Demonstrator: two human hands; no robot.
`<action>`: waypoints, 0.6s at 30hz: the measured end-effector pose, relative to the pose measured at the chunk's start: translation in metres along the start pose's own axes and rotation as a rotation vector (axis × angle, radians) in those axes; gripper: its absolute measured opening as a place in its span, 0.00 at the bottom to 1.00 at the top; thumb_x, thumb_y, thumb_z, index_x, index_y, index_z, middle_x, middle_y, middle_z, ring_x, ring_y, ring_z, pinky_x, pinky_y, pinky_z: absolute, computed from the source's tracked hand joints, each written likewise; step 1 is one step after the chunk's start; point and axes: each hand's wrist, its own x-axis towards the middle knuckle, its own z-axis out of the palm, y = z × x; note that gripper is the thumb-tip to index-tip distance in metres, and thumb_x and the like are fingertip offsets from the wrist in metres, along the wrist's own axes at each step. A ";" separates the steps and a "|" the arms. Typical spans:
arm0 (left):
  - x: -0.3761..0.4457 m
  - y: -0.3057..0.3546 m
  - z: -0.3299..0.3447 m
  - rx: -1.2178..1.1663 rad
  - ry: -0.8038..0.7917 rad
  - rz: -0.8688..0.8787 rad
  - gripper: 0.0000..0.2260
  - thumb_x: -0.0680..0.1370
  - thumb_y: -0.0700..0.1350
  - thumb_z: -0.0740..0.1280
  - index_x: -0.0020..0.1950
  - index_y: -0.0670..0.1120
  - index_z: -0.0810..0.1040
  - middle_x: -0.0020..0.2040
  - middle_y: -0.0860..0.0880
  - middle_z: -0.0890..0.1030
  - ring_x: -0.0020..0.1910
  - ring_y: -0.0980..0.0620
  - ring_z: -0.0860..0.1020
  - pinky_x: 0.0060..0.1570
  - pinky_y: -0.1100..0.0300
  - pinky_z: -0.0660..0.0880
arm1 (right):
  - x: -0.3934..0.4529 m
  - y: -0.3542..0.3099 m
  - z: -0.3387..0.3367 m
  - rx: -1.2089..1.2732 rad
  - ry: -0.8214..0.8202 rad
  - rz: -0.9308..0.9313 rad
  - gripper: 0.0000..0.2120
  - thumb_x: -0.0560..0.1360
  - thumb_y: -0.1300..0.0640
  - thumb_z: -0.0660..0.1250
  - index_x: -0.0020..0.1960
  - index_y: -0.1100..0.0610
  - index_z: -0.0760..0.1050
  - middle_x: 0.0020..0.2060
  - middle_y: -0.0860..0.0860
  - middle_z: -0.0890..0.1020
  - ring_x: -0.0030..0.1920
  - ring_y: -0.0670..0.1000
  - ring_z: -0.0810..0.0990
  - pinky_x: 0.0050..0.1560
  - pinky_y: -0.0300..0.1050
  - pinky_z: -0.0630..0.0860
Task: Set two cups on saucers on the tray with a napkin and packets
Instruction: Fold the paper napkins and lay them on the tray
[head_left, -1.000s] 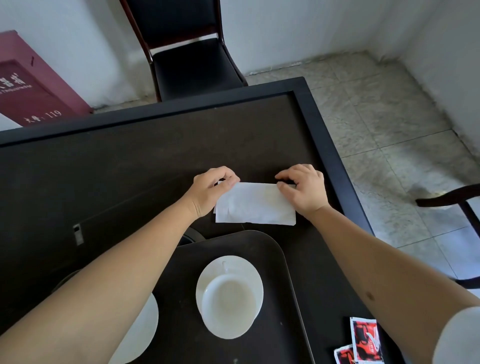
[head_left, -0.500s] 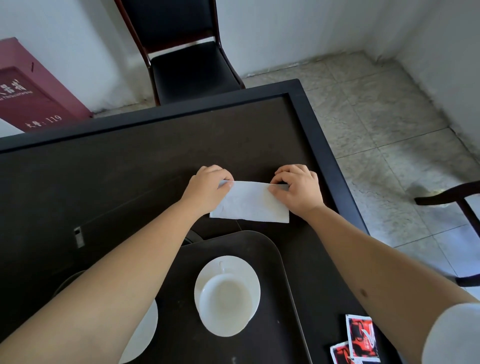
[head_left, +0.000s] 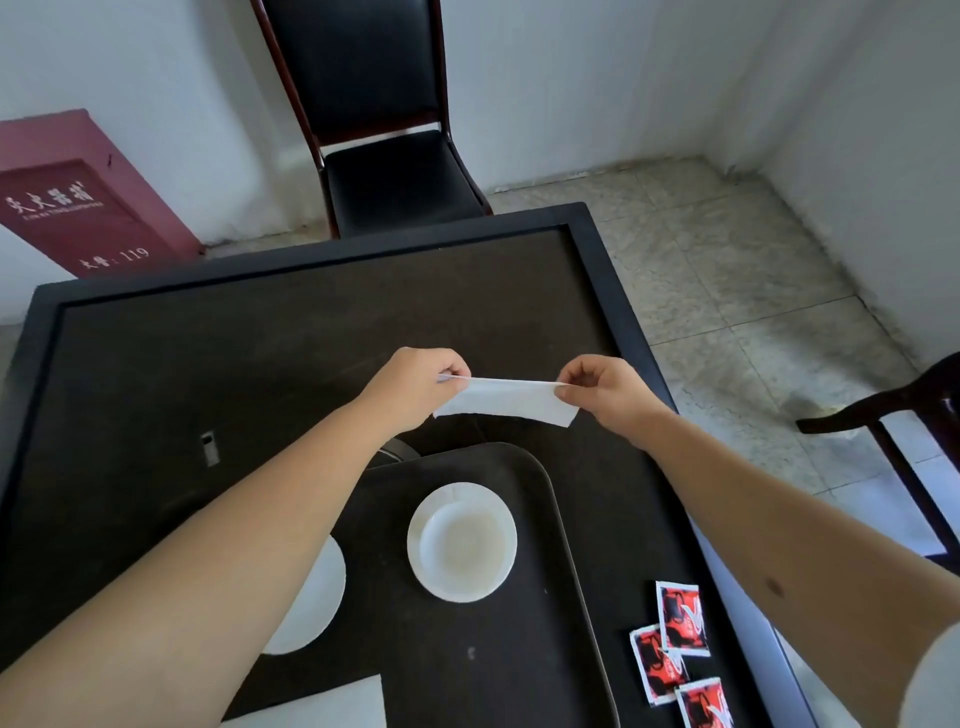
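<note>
Because each upper corner is pinched, left hand (head_left: 415, 387) and right hand (head_left: 605, 397) clamp the folded napkin (head_left: 506, 402) taut above the worktop (head_left: 260, 353), probably squaring it for the tray (head_left: 519, 649).

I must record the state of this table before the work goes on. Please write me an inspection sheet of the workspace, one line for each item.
Surface: dark table with a raised black border; a dark tray lies on its near part.
Job's things: one cup on saucer on the tray; a second white saucer mostly hidden by the left arm; folded napkin held in the air; three red packets on the table, right of the tray; another white sheet at the tray's near edge.
Clutter: a small grey object on the table.
Grippers: left hand and right hand each pinch one end of the napkin with the fingers.
Cables: nothing seen.
Surroundings: black chair, red cabinet, tiled floor.
</note>
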 end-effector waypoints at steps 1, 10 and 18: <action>-0.008 0.003 -0.005 -0.001 -0.008 -0.001 0.07 0.79 0.49 0.68 0.45 0.61 0.76 0.44 0.60 0.78 0.42 0.56 0.78 0.35 0.67 0.71 | -0.010 -0.005 -0.002 -0.018 0.001 -0.001 0.06 0.74 0.59 0.73 0.40 0.50 0.80 0.35 0.46 0.82 0.35 0.42 0.78 0.34 0.33 0.73; -0.114 0.033 -0.048 -0.180 -0.014 -0.036 0.06 0.77 0.50 0.68 0.39 0.59 0.80 0.41 0.58 0.81 0.39 0.58 0.78 0.35 0.62 0.70 | -0.107 -0.051 -0.006 0.018 0.006 -0.031 0.09 0.75 0.59 0.72 0.38 0.48 0.82 0.33 0.44 0.82 0.31 0.43 0.76 0.31 0.34 0.70; -0.238 0.025 -0.041 -0.485 0.087 -0.089 0.08 0.78 0.46 0.67 0.39 0.51 0.80 0.39 0.50 0.81 0.37 0.56 0.75 0.41 0.58 0.70 | -0.189 -0.070 0.034 0.252 -0.106 -0.096 0.09 0.76 0.62 0.69 0.38 0.53 0.80 0.34 0.50 0.79 0.37 0.51 0.74 0.40 0.45 0.70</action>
